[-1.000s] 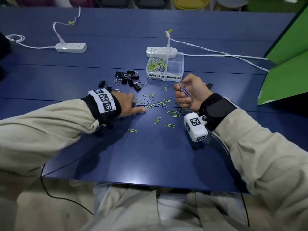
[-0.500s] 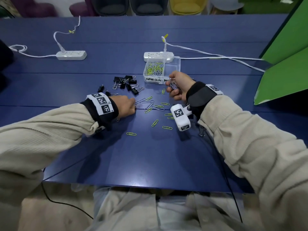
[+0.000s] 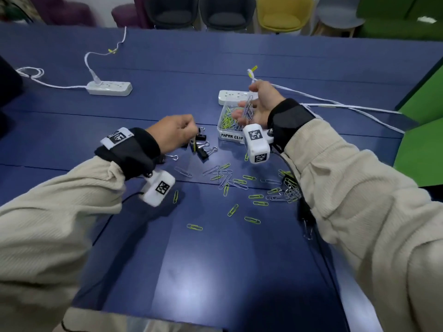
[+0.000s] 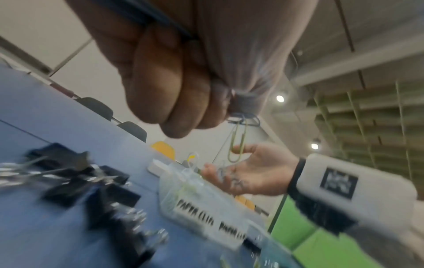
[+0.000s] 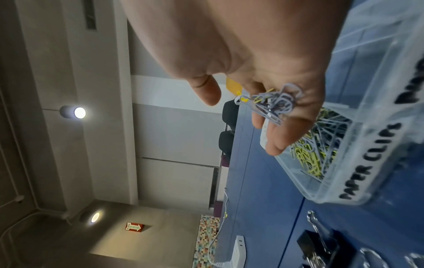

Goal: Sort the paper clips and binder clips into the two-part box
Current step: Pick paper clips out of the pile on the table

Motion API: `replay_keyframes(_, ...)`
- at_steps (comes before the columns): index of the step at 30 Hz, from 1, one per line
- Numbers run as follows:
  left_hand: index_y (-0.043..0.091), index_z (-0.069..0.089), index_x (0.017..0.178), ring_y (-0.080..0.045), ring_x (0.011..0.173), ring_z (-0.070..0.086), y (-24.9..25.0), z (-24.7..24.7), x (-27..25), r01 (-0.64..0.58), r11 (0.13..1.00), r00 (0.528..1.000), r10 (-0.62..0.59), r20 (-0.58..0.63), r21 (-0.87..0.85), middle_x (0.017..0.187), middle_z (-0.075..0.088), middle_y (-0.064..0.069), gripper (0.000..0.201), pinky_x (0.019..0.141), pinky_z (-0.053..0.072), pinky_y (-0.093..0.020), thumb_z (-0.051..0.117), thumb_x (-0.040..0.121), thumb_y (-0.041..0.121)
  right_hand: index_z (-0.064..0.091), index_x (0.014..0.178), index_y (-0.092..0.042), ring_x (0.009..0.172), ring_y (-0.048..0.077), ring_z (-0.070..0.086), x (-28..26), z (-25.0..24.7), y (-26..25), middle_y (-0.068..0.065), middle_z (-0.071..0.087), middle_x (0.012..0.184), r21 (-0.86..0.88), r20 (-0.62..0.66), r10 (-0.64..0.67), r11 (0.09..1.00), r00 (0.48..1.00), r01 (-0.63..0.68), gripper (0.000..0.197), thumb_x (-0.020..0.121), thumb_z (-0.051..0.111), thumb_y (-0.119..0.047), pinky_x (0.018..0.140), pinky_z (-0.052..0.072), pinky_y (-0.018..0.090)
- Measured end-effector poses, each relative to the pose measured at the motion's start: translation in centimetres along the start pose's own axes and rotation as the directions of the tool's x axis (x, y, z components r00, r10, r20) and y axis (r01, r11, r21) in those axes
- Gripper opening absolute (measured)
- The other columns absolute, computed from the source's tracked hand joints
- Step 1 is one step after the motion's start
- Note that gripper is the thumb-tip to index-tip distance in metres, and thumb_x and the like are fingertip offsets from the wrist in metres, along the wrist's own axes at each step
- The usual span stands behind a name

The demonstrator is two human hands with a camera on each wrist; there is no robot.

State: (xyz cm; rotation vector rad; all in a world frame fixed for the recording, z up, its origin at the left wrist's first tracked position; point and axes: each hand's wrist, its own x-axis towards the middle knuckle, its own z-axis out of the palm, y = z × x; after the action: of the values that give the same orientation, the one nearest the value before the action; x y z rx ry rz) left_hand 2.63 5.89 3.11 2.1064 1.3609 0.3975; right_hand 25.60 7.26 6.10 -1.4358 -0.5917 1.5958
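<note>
My right hand has moved from the table up over the two-part box, and now its fingers are spread, with a bunch of paper clips loose on the palm above the compartment marked PAPER CLIPS, so I judge this batch is ready to drop in. My left hand has gone to the far pile of binder clips, its fingers closed on a few paper clips. I count 2 power strips, about 25 paper clips loose on the table, and perhaps 5 binder clips; the other compartment is hidden.
</note>
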Motion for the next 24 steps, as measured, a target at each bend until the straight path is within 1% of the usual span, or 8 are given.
replay_keyframes(2,0.023,0.039,0.065,-0.015,0.048,0.035,0.9,-0.5,2.0,0.023,0.98,0.999,-0.032,-0.043,-0.196,0.056,0.043,0.006,0.02,0.047,0.031,-0.025,0.041,0.075,0.04,0.048,0.101,0.003,0.076,0.031,0.058,1.2,0.1,-0.5,0.018,0.053,0.09,-0.034,0.003,0.026,0.999,1.0,-0.026,0.043,0.095,0.038,-0.039,0.062,0.049,0.035)
replay_keyframes(5,0.022,0.039,0.072,-0.012,0.039,0.026,2.6,-0.3,5.6,0.093,0.938,0.993,-0.113,-0.04,-0.333,0.053,0.035,0.005,0.014,0.04,0.022,-0.016,0.037,0.085,0.028,0.045,0.11,0.002,0.087,0.031,0.05,2.5,0.0,-0.7,0.015,0.046,0.096,-0.032,0.005,0.036,0.999,0.999,-0.035,0.049,0.093,0.041,-0.043,0.067,0.046,0.034)
replay_keyframes(10,0.017,0.048,0.072,-0.018,0.047,0.03,4.5,1.5,10.3,0.207,0.957,0.977,-0.211,0.0,-0.204,0.06,0.04,-0.002,0.023,0.045,0.025,-0.02,0.038,0.09,0.026,0.032,0.139,0.006,0.113,0.04,0.049,4.1,-0.7,-1.0,0.025,0.043,0.125,-0.007,0.049,0.03,1.0,0.998,-0.03,0.077,0.09,0.042,-0.052,0.084,0.047,0.047)
replay_keyframes(12,0.014,0.058,0.078,-0.02,0.051,0.038,5.1,2.5,11.3,0.244,0.963,0.969,-0.247,-0.011,-0.112,0.069,0.047,-0.008,0.027,0.049,0.03,-0.023,0.04,0.092,0.027,0.036,0.124,0.007,0.082,0.033,0.049,4.1,-1.1,-1.3,0.019,0.047,0.093,0.003,0.07,0.039,0.999,0.997,-0.039,0.07,0.09,0.04,-0.054,0.067,0.045,0.044)
replay_keyframes(14,0.007,0.067,0.095,-0.026,0.067,0.052,5.5,3.4,12.0,0.256,0.966,0.967,-0.256,-0.01,-0.031,0.086,0.058,-0.018,0.032,0.06,0.04,-0.027,0.041,0.094,0.025,0.038,0.112,-0.001,0.06,0.02,0.026,4.2,-1.5,-1.4,0.003,0.027,0.073,0.013,0.061,0.043,0.999,0.997,-0.044,0.059,0.09,0.041,-0.055,0.053,0.031,0.033)
replay_keyframes(18,0.009,0.07,0.107,-0.037,0.108,0.059,6.3,4.6,13.0,0.281,0.959,0.96,-0.281,-0.012,0.018,0.118,0.064,-0.019,0.032,0.084,0.05,-0.035,0.044,0.093,0.019,0.039,0.106,-0.009,0.076,0.02,0.011,4.4,-2.3,-1.3,0.003,0.012,0.08,-0.011,0.053,-0.003,1.0,0.999,0.004,0.051,0.087,0.043,-0.056,0.057,0.018,0.03)
replay_keyframes(22,0.006,0.064,0.096,-0.028,0.066,0.057,6.5,5.2,13.8,0.299,0.931,0.953,-0.301,0.022,-0.208,0.076,0.062,-0.009,0.026,0.047,0.044,-0.021,0.04,0.093,0.016,0.043,0.108,-0.014,0.066,0.019,0.017,4.2,-2.7,-1.0,0.004,0.025,0.071,-0.048,0.028,-0.05,0.998,0.998,0.052,0.046,0.086,0.044,-0.055,0.056,0.024,0.029)
replay_keyframes(24,0.009,0.057,0.091,-0.025,0.06,0.053,6.6,5.5,13.9,0.296,0.88,0.952,-0.302,0.045,-0.371,0.072,0.056,-0.005,0.021,0.05,0.043,-0.024,0.039,0.095,0.018,0.049,0.109,-0.011,0.065,0.02,0.029,4.0,-2.9,-0.7,0.005,0.031,0.073,-0.083,0.021,-0.053,0.995,0.998,0.055,0.048,0.087,0.044,-0.055,0.061,0.031,0.03)
